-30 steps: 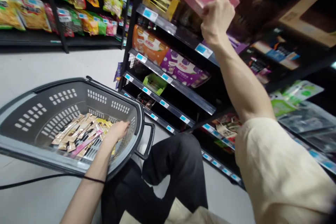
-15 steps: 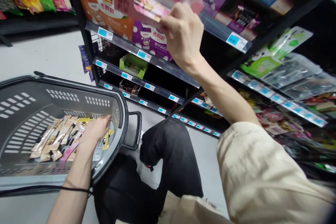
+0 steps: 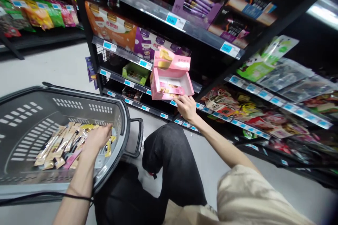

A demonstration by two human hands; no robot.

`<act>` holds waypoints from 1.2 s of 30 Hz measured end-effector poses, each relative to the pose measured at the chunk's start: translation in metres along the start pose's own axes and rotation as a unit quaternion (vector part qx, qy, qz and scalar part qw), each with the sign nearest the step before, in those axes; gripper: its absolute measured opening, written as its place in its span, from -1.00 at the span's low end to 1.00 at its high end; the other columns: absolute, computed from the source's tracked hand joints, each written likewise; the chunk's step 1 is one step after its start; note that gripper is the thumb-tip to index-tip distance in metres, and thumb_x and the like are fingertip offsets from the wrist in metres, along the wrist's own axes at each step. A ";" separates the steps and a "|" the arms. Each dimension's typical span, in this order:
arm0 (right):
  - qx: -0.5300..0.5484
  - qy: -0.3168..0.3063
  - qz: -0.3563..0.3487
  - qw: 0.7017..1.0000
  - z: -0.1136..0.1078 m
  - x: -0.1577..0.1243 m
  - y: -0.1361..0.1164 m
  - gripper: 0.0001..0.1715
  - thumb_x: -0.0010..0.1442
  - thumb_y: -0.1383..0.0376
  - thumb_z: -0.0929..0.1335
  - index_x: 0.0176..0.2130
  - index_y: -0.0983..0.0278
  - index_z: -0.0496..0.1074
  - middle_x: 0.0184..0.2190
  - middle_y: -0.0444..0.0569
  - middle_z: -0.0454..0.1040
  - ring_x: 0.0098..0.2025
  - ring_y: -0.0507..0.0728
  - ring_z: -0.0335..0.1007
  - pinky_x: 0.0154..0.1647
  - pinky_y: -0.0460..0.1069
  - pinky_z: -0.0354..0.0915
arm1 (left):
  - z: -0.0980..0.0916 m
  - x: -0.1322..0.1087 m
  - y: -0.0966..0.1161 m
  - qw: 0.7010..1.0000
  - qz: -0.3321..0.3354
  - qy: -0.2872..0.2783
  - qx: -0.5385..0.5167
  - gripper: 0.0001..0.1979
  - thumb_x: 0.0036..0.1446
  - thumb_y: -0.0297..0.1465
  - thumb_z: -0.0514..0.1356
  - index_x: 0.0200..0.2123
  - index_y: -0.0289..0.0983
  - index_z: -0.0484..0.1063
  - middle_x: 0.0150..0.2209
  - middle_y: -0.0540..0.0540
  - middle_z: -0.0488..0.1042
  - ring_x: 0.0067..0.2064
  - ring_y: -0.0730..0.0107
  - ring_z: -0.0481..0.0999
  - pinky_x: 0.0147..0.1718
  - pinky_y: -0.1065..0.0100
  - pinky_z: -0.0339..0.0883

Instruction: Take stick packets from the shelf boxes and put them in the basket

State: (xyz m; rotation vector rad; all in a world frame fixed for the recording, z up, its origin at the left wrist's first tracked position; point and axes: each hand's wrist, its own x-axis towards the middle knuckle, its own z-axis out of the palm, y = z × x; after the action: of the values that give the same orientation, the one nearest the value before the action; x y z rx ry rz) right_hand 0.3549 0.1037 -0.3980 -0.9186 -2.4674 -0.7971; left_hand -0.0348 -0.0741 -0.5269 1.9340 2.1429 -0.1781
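Observation:
A pink display box (image 3: 186,64) with its lid flap raised is tilted toward me in front of the shelves. My right hand (image 3: 186,107) grips its front lower edge, fingers closed on the rim. A few pink stick sachets (image 3: 171,88) lie inside it. At the left stands a grey shopping basket (image 3: 126,112) with a pile of stick sachets (image 3: 59,144), mostly tan, with some black, pink and yellow ones. My left hand (image 3: 99,137) reaches into the basket at the right end of the pile. Its fingers are curled, and what they hold, if anything, is hidden.
Store shelves with boxed drinks (image 3: 111,26), a green open box (image 3: 136,74) and price tags face me. Snack packets (image 3: 264,109) fill the right-hand shelves. Bagged goods (image 3: 39,14) hang at the left. My knee (image 3: 169,140) stands beside the basket's handle (image 3: 141,137).
My right hand has lowered the pink box from upper shelf height to below the purple boxes, and its inside now shows. My left hand stays in the basket. The view has tilted slightly upward.

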 end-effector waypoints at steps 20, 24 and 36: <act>0.131 -0.171 -0.049 0.975 0.087 -0.097 -0.011 -0.68 0.40 0.38 0.28 -0.01 0.21 0.60 -0.19 0.07 0.59 -0.13 0.20 0.34 -0.12 0.08 0.10 | 0.000 -0.002 0.000 1.000 -0.008 -0.006 -0.019 -0.52 0.43 -0.34 -0.15 0.15 -0.28 0.49 -0.03 -0.40 0.66 0.00 -0.14 0.68 -0.12 0.11 0.48; 0.114 -0.188 -0.003 0.976 0.095 -0.101 0.000 -0.62 0.31 0.49 0.31 0.01 0.24 0.60 -0.17 0.10 0.59 -0.13 0.21 0.36 -0.15 0.06 0.06 | -0.003 -0.003 0.001 1.000 -0.012 -0.014 -0.012 -0.53 0.42 -0.33 -0.14 0.12 -0.26 0.50 -0.03 -0.38 0.66 0.00 -0.10 0.68 -0.13 0.15 0.48; 0.003 -0.222 0.144 0.964 0.109 -0.070 0.075 -0.53 0.34 0.51 0.23 0.06 0.30 0.59 -0.07 0.21 0.55 -0.03 0.28 0.28 -0.10 0.11 0.05 | 0.006 0.003 -0.002 1.000 -0.005 -0.021 0.002 -0.50 0.44 -0.30 -0.16 0.20 -0.28 0.44 -0.04 -0.37 0.67 0.01 -0.06 0.68 -0.12 0.18 0.47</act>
State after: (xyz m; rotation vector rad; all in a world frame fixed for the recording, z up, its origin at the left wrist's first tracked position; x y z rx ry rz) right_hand 0.4392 0.1864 -0.4901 -1.5550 -2.5999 -0.5252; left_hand -0.0366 -0.0728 -0.5335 1.9045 2.1269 -0.2234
